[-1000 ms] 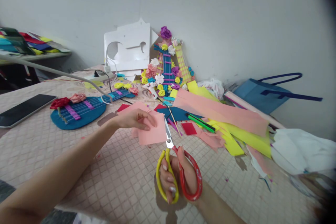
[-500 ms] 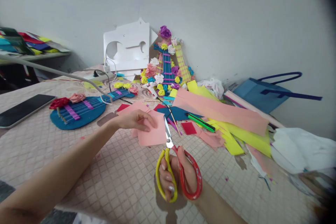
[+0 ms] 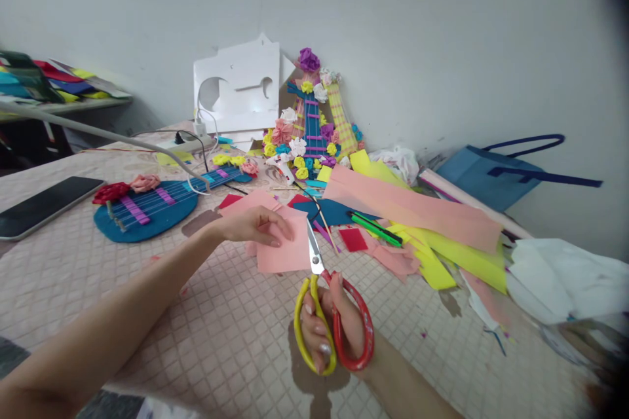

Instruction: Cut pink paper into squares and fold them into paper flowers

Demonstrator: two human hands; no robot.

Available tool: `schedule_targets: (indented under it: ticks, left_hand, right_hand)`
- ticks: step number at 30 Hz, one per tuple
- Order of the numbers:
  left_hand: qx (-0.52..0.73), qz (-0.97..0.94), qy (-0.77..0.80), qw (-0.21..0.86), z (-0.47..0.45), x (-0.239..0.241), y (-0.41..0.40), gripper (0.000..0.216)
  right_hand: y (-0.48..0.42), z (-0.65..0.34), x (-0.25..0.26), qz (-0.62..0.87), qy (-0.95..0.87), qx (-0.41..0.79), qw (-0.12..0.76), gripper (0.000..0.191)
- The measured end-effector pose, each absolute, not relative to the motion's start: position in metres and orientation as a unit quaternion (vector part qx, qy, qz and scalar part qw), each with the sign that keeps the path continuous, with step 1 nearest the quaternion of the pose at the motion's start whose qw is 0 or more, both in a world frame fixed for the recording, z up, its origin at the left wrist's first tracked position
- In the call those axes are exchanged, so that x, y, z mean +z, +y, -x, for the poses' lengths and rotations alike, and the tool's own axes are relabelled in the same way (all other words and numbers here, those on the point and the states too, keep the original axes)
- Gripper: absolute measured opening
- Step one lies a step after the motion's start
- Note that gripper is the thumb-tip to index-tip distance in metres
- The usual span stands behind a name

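My left hand [image 3: 255, 224] pinches a small pink paper square [image 3: 285, 250] and holds it just above the table. My right hand [image 3: 327, 324] grips scissors [image 3: 329, 314] with one yellow and one red handle loop; fingers and thumb are through the loops. The metal blades [image 3: 314, 250] point away from me and lie along the right edge of the pink square. More pink paper lies under and behind the square.
A blue paper guitar [image 3: 147, 206] with paper roses lies left. A phone [image 3: 44, 204] lies far left. Long pink and yellow sheets [image 3: 422, 216], a green pen [image 3: 376, 229], a glue gun [image 3: 282, 167], flower-covered craft pieces [image 3: 312, 124] and a blue bag [image 3: 491, 177] crowd the back and right.
The scissors handles have drawn closer together and the right hand has edged slightly forward along the pink square. The left hand holds nearly still.
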State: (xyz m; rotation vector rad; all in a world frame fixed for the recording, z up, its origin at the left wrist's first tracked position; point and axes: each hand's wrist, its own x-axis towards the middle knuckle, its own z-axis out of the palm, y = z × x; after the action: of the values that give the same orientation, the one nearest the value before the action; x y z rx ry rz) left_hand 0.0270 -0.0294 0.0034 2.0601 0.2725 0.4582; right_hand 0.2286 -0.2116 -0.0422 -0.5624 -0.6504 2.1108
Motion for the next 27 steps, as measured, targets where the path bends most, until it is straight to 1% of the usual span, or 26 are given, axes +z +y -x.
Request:
schedule_targets:
  ticks: [3,6,18,27]
  left_hand:
    - [0.188,-0.847,0.104,0.486,-0.0279,0.0043,-0.0305,0.021]
    - [0.187,-0.843,0.097,0.494,-0.0292,0.005,-0.0321,0.021]
    - [0.171,-0.839,0.097,0.508,-0.0303,0.0044,-0.0357,0.021]
    - [0.159,-0.852,0.104,0.487,-0.0286,0.003,-0.0308,0.021]
  right_hand:
    - [-0.2107,-0.2294,-0.042,0.219,-0.261,0.848,0.405,0.072]
    - [-0.21,-0.23,-0.0406,0.205,-0.258,0.857,0.397,0.07]
    - [-0.2115,-0.2291,-0.0364,0.22,-0.253,0.847,0.413,0.069]
    - [-0.2099,-0.2276,-0.0399,0.264,-0.275,0.814,0.439,0.067]
